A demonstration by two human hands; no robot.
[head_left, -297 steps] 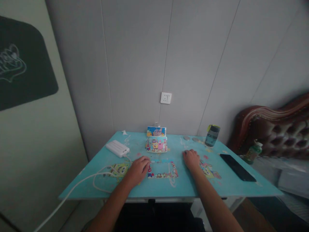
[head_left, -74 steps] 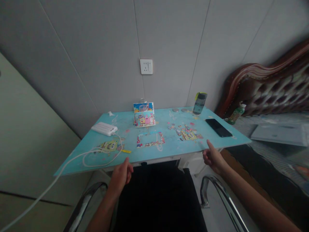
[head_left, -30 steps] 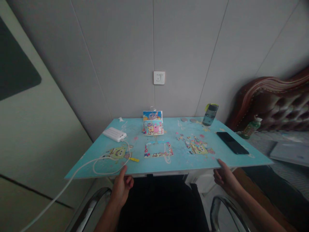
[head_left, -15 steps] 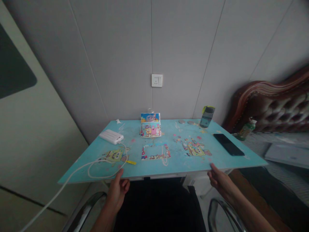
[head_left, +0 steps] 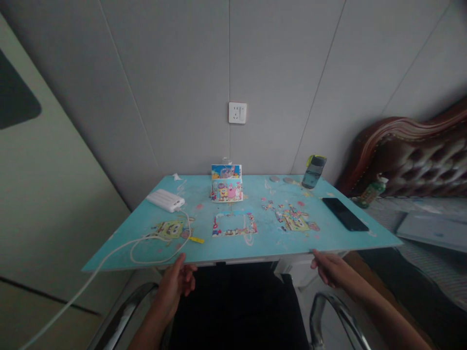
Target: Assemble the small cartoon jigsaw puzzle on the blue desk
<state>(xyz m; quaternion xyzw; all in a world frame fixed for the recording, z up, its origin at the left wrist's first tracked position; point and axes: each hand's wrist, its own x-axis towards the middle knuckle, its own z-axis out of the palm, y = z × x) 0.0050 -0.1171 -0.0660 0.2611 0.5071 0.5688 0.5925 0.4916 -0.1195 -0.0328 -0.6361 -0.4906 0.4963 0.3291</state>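
Note:
My left hand [head_left: 178,278] is at the front edge of a blue table [head_left: 204,253], thumb raised and fingers loosely curled apart from it, holding nothing. Along the same edge to the right is my right hand [head_left: 330,269], its thumb at the tabletop rim and fingers bent below; I see nothing gripped. Between and beyond them lies a rectangular border of joined puzzle pieces [head_left: 235,232], its middle showing bare table. Loose puzzle pieces [head_left: 288,214] are scattered to its right, over a printed cartoon figure. A cartoon picture card [head_left: 226,191] stands behind the border.
A white power bank [head_left: 166,200] with a white cable [head_left: 109,259] and yellow tag [head_left: 197,240] is on the left. On the right are a black phone [head_left: 345,214] and a water bottle [head_left: 314,172]. Chair armrests [head_left: 126,316] flank me. A wall socket [head_left: 237,113] is ahead.
My view has tilted down slightly. My right hand has shifted a little left along the table edge; my left fingers have spread slightly. The objects on the table stay in place.

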